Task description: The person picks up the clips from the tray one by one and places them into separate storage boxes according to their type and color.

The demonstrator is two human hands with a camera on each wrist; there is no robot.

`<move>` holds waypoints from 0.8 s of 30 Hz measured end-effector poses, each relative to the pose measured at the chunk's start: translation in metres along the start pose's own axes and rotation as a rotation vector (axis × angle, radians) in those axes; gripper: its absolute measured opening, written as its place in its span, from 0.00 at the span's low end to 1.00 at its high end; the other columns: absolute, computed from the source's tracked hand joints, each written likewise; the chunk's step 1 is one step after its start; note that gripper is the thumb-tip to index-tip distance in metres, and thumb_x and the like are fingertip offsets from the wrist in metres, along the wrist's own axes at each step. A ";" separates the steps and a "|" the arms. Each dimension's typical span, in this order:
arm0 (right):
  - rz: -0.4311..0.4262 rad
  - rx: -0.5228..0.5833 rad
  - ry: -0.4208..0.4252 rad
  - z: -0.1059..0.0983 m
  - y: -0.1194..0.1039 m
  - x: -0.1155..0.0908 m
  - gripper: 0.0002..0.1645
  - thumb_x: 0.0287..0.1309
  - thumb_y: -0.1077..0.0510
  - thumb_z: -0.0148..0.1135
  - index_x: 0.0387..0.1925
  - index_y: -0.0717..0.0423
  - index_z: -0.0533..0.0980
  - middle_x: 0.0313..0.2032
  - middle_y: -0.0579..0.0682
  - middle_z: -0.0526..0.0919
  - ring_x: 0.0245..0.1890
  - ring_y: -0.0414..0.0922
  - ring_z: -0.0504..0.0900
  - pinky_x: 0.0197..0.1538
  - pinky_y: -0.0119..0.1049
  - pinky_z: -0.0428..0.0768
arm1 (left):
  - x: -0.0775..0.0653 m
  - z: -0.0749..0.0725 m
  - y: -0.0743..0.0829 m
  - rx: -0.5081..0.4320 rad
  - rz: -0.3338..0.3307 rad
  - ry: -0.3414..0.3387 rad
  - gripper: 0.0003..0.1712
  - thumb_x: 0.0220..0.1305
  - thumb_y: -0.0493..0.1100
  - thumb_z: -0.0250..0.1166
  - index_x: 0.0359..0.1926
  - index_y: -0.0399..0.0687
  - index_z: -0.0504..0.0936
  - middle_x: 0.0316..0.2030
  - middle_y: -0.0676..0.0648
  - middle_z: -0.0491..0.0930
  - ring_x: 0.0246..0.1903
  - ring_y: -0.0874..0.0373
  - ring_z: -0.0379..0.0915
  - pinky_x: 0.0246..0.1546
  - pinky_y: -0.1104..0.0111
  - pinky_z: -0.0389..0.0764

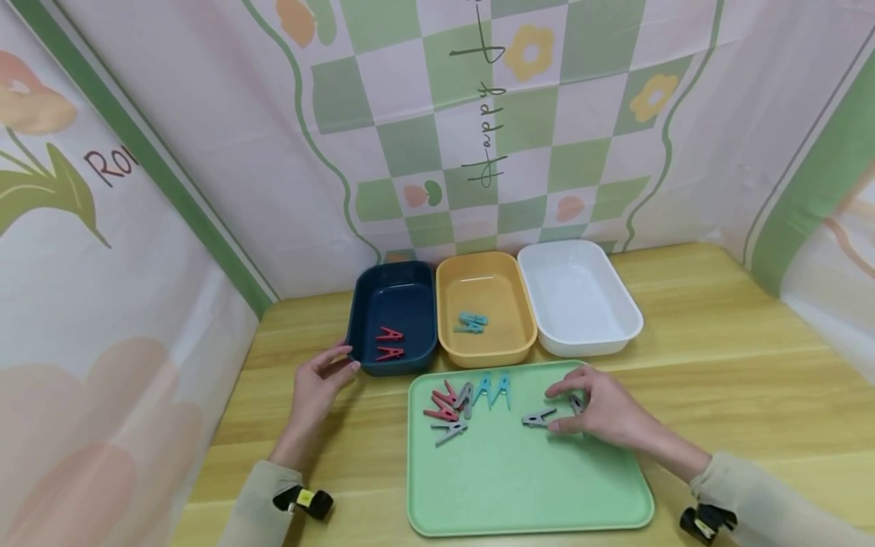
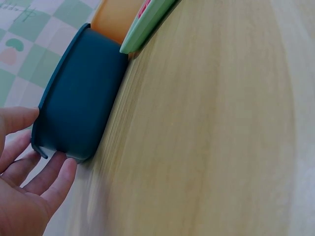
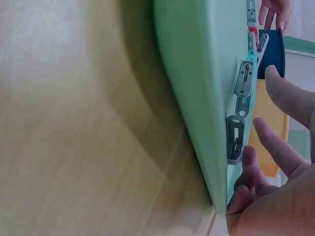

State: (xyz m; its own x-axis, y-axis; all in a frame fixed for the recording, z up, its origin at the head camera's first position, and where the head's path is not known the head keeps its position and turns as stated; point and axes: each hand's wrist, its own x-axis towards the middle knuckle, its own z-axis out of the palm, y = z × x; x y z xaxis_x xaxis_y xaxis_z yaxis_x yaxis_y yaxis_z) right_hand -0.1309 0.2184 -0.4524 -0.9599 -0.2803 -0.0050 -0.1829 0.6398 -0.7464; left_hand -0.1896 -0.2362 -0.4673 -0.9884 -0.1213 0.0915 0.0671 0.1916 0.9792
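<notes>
My left hand (image 1: 320,384) rests at the near left corner of the dark blue container (image 1: 396,368), its fingers loosely bent along the wall and rim. Two red clothespins (image 1: 390,353) lie inside that container. Over the right part of the green tray (image 1: 519,486), my right hand (image 1: 604,406) has thumb and fingers spread apart. A grey clothespin (image 1: 538,418) lies by the thumb tip, and another grey clothespin (image 1: 577,403) shows partly behind the hand. At the tray's upper left are red clothespins (image 1: 441,410), light blue clothespins (image 1: 502,390) and more grey clothespins (image 1: 450,431).
Beside the dark blue container stand a yellow container (image 1: 502,346) with light blue clothespins (image 1: 472,322) in it and a white container (image 1: 581,296). All sit on a wooden table (image 1: 738,365) against a patterned cloth (image 1: 396,76).
</notes>
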 end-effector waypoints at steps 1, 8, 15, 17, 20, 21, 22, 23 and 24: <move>0.002 0.000 -0.001 0.000 0.000 0.000 0.32 0.38 0.50 0.89 0.48 0.55 0.88 0.47 0.50 0.84 0.45 0.49 0.78 0.46 0.42 0.79 | 0.000 0.000 0.000 0.002 0.000 0.001 0.20 0.65 0.29 0.72 0.57 0.34 0.85 0.69 0.41 0.76 0.57 0.43 0.82 0.47 0.68 0.89; -0.014 -0.021 -0.009 0.002 0.000 -0.002 0.31 0.38 0.50 0.90 0.47 0.54 0.88 0.46 0.48 0.88 0.51 0.52 0.81 0.56 0.52 0.80 | -0.001 -0.001 0.001 0.007 -0.014 -0.016 0.20 0.66 0.31 0.72 0.58 0.36 0.85 0.70 0.44 0.75 0.59 0.43 0.81 0.49 0.67 0.88; -0.004 -0.053 -0.018 0.003 -0.001 -0.002 0.32 0.33 0.52 0.91 0.45 0.53 0.89 0.44 0.46 0.88 0.47 0.49 0.81 0.52 0.48 0.82 | -0.001 -0.003 -0.002 0.022 -0.017 -0.022 0.20 0.66 0.31 0.72 0.59 0.37 0.85 0.71 0.44 0.74 0.60 0.42 0.80 0.49 0.68 0.88; -0.011 -0.068 -0.015 0.004 -0.001 -0.001 0.32 0.32 0.53 0.91 0.45 0.54 0.89 0.44 0.47 0.88 0.46 0.49 0.81 0.50 0.49 0.82 | -0.001 -0.003 -0.002 0.025 -0.016 -0.022 0.20 0.66 0.31 0.72 0.59 0.37 0.85 0.71 0.44 0.74 0.60 0.42 0.80 0.49 0.68 0.88; -0.008 -0.091 0.004 0.005 -0.001 -0.001 0.31 0.31 0.52 0.92 0.43 0.53 0.89 0.43 0.46 0.87 0.45 0.49 0.81 0.48 0.50 0.83 | 0.000 -0.003 -0.003 0.023 -0.014 -0.021 0.20 0.67 0.31 0.72 0.59 0.36 0.85 0.71 0.44 0.75 0.60 0.42 0.80 0.49 0.68 0.88; -0.006 -0.099 0.011 0.005 -0.001 -0.001 0.31 0.31 0.52 0.92 0.43 0.52 0.89 0.43 0.46 0.86 0.45 0.49 0.81 0.47 0.51 0.83 | 0.000 -0.003 -0.003 0.022 -0.015 -0.021 0.20 0.67 0.31 0.72 0.59 0.36 0.85 0.71 0.44 0.75 0.60 0.42 0.80 0.49 0.68 0.88; -0.008 -0.107 0.016 0.006 -0.001 -0.001 0.31 0.30 0.52 0.92 0.42 0.52 0.89 0.42 0.46 0.86 0.44 0.50 0.81 0.47 0.51 0.82 | 0.000 -0.003 -0.003 0.022 -0.014 -0.022 0.20 0.67 0.31 0.72 0.59 0.36 0.85 0.70 0.44 0.75 0.60 0.42 0.80 0.49 0.68 0.88; -0.007 -0.113 0.021 0.006 -0.001 -0.001 0.30 0.30 0.51 0.92 0.42 0.52 0.89 0.42 0.46 0.86 0.44 0.50 0.81 0.46 0.51 0.82 | 0.000 -0.003 -0.003 0.022 -0.013 -0.022 0.20 0.67 0.31 0.72 0.59 0.36 0.85 0.70 0.44 0.75 0.60 0.42 0.80 0.49 0.68 0.88; 0.001 -0.118 0.026 0.007 -0.002 -0.002 0.29 0.30 0.51 0.92 0.41 0.50 0.90 0.42 0.45 0.85 0.44 0.49 0.81 0.46 0.50 0.82 | 0.000 -0.003 -0.003 0.023 -0.013 -0.022 0.20 0.67 0.31 0.72 0.59 0.36 0.85 0.70 0.44 0.75 0.60 0.42 0.80 0.49 0.68 0.88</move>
State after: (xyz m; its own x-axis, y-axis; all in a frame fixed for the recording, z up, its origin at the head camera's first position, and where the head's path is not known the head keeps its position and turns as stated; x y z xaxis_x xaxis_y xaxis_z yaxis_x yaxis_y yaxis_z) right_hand -0.1276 0.2129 -0.4556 -0.9649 -0.2623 0.0126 -0.2045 0.7206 -0.6626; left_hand -0.1895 -0.2400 -0.4697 -0.9919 -0.1028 0.0749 0.0517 0.2121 0.9759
